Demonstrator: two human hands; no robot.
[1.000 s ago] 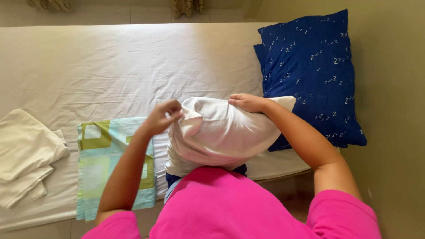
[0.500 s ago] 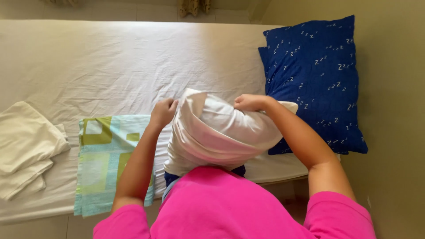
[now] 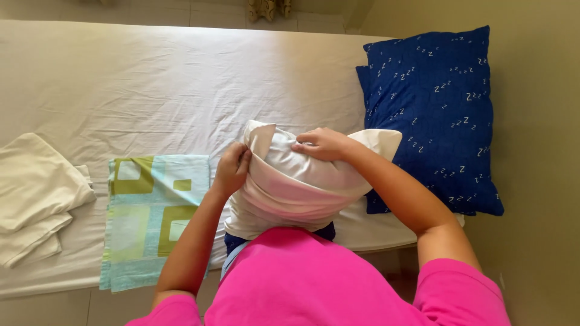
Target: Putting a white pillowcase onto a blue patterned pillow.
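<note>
A white pillow [image 3: 296,181] sits at the lower centre of the frame, propped on the near edge of the bed [image 3: 181,90] and pressed against the person's pink shirt [image 3: 326,278]. Its loose white cover is bunched around it, with two corners sticking up (one left of centre, one to the right). The left hand [image 3: 231,170] grips the cover's fabric at the pillow's left side, fingers curled shut on it. The right hand [image 3: 321,143] lies on top of the pillow, fingers closed on a fold of the cover. Just right of the pillow, a dark blue patterned pillow [image 3: 432,115] rests on the bed. To the left lies a folded green and turquoise cloth [image 3: 151,211], and at the far left a stack of folded white linens [image 3: 36,193].
</note>
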